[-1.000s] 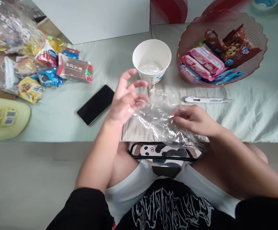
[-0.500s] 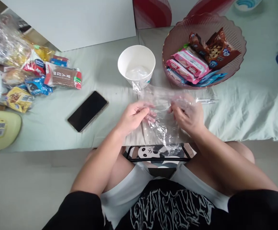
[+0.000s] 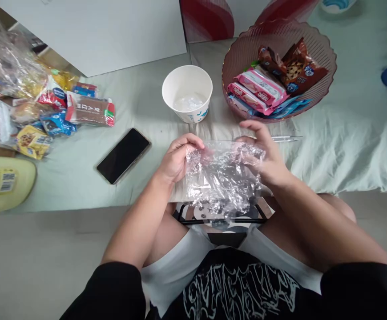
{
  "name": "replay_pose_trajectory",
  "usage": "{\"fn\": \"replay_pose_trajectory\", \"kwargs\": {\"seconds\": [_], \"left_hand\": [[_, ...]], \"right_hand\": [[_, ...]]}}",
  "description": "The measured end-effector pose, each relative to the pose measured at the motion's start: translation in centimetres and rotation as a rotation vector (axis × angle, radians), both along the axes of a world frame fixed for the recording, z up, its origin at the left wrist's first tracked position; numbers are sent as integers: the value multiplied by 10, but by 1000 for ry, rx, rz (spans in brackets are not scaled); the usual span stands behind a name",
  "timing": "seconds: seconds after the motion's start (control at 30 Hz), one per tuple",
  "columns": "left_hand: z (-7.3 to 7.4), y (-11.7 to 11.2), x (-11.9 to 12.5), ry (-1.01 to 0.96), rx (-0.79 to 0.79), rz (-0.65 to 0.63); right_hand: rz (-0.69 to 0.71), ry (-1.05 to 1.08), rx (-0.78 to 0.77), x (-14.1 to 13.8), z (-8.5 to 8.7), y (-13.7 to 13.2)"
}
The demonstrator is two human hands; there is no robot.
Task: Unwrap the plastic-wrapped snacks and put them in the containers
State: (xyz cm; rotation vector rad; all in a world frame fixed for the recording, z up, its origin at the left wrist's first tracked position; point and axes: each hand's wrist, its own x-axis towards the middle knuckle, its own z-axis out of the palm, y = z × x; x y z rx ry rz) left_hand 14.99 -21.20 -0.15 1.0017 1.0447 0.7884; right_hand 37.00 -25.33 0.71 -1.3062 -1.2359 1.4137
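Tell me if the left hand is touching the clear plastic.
Touching. The head view shows the left hand holding the clear plastic at its upper left corner in the picture, no gap between them.

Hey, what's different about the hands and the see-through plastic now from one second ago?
The left hand was open and raised near the white cup; it has come down nearer the person and grips the left edge of the clear plastic. The plastic, bunched before, is spread between both hands. The right hand has opened its fingers. The cup, phone and snack bowl stayed put.
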Motion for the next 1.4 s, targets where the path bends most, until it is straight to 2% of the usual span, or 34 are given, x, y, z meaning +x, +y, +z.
{"fn": "replay_pose_trajectory", "kwargs": {"seconds": [0.1,0.23,0.4,0.53,0.73,0.87,1.0,1.03,1.17,1.2,1.3,1.4], "left_hand": [[-6,1,-2,26,61,-8],[-15,1,-7,150,192,-27],[-9,2,-12,81,107,-102],[-6,4,-14,17,155,-83],[-10,6,-18,148,307,-89],[-10,4,-18,231,331,-71],[-8,2,-15,250,271,25],[-8,1,-13,228,236,0],[-9,0,-8,41,31,-232],[-10,-1,-6,11,-15,-249],[-12,-3,-3,-5,-59,-168],[-12,-4,-1,7,-14,-97]], "right_hand": [[70,-29,-19,-2,-1,3],[-56,12,-80,-4,-4,2],[-126,101,-121,-5,-5,3],[-57,72,-130,-1,-8,6],[8,-145,43,6,-19,6],[35,-173,10,3,-23,3],[-14,-233,55,0,-24,2],[-26,-255,74,0,-25,2],[-55,-261,77,2,-27,3],[-70,-248,73,3,-27,4],[-92,-174,70,3,-25,5],[-19,3,13,-2,-19,3]]}}
